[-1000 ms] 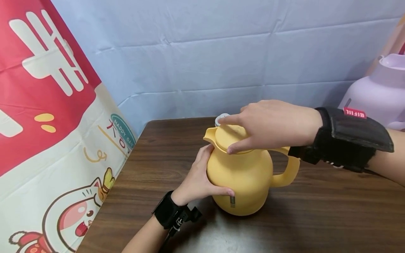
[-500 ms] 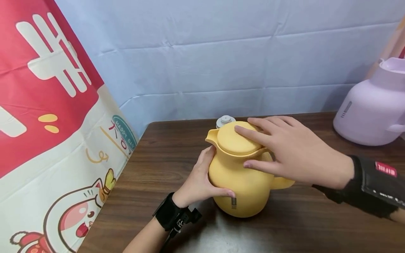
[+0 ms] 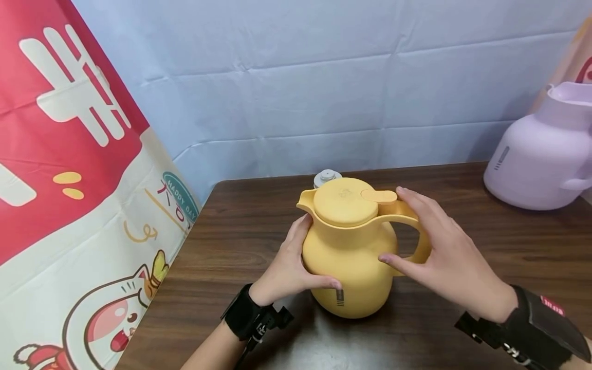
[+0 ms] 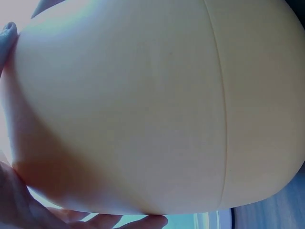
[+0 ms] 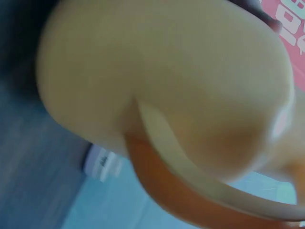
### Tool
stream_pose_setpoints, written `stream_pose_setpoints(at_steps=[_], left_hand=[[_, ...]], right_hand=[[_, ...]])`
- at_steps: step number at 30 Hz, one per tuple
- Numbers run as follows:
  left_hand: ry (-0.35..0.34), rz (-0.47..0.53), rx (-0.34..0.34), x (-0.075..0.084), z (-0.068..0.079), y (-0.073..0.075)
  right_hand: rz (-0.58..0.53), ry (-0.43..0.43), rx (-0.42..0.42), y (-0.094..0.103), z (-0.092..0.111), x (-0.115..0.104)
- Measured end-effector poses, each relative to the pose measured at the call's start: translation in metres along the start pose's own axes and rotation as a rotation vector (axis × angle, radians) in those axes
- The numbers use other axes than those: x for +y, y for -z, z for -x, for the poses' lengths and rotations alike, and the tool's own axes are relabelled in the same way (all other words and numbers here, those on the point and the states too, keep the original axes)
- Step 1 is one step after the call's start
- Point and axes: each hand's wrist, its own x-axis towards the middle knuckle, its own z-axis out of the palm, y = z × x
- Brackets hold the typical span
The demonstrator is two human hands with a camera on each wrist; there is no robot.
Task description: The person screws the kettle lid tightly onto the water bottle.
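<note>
A yellow thermos jug [image 3: 349, 262] stands upright on the table, its spout pointing left. Its round lid [image 3: 344, 203] sits in the neck, with the lid's tab pointing right, above the handle [image 3: 422, 244]. My left hand [image 3: 290, 262] holds the jug's rounded body from the left, thumb across the front; some fingertips [image 4: 151, 222] show along the body in the left wrist view. On the right, my right hand [image 3: 444, 252] is spread beside the handle, thumb in front and fingers behind it. I cannot tell whether it touches. In the right wrist view the handle [image 5: 190, 183] looks blurred.
A lilac jug [image 3: 538, 159] with an uncovered top stands at the back right. Behind the yellow jug is a small whitish round piece [image 3: 327, 177], partly hidden. The brown wooden table [image 3: 236, 226] meets a pale blue cloth backdrop [image 3: 277, 92]; a printed cloth [image 3: 106, 216] hangs at left.
My right hand has left the lid, moving right and down to the handle's side. The lid and its tab now show fully. My left hand keeps its hold on the jug.
</note>
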Motion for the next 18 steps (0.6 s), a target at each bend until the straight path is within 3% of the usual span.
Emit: stream_pose_setpoints(at_steps=[5, 13, 18], left_hand=[[0.023, 0.013, -0.003, -0.001, 0.003, 0.000], [0.106, 0.131, -0.045, 0.000, 0.020, -0.001], [0.138, 0.174, -0.075, 0.016, 0.029, 0.004]], right_hand=[[-0.077, -0.124, 0.023, -0.010, 0.019, 0.003], [-0.240, -0.115, 0.087, -0.036, 0.047, 0.011], [-0.191, -0.232, 0.099, -0.046, 0.058, 0.008]])
